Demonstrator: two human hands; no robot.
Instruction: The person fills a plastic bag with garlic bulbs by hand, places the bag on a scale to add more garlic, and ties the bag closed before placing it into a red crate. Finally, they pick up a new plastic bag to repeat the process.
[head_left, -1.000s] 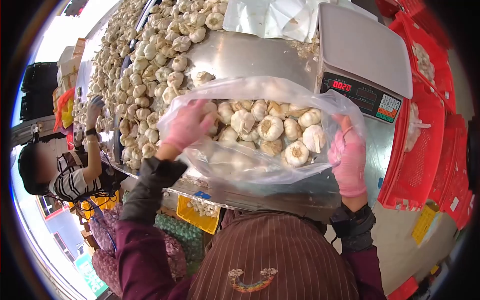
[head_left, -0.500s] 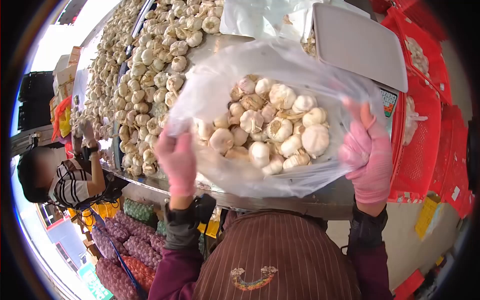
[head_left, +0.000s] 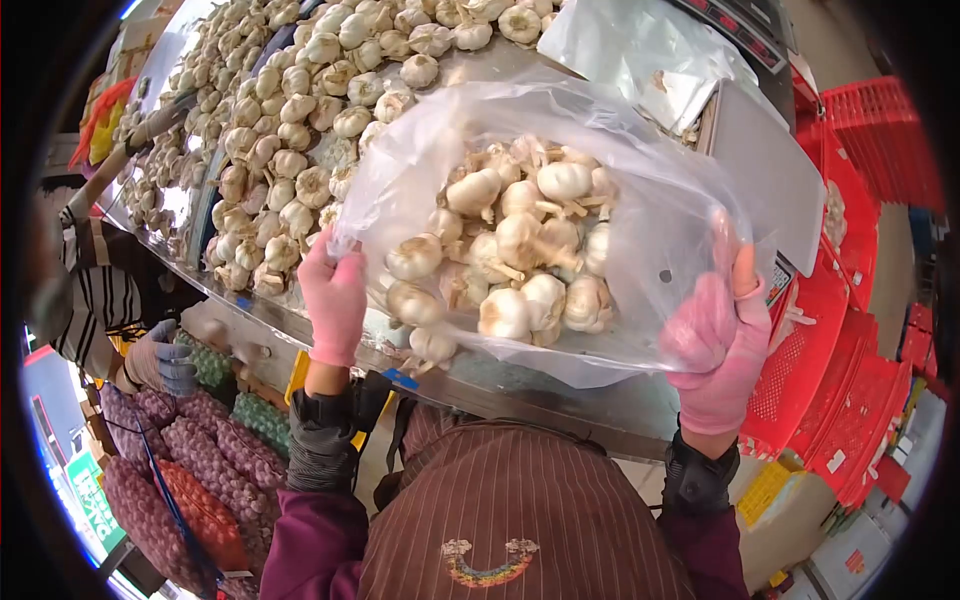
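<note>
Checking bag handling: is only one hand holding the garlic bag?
No, the left hand and right hand each grip a side of the plastic bag.

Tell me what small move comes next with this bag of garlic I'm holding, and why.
Probably swing the bag to the scale at its right and set it on the pan. The left hand and right hand grip the open rim at either side, holding it above the counter; the garlic fills it, and the pan looks bare.

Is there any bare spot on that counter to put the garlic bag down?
A bare steel strip runs along the near edge, under the clear bag held by the left hand and right hand. The scale platter looks bare too. Loose garlic crowds the far left.
</note>
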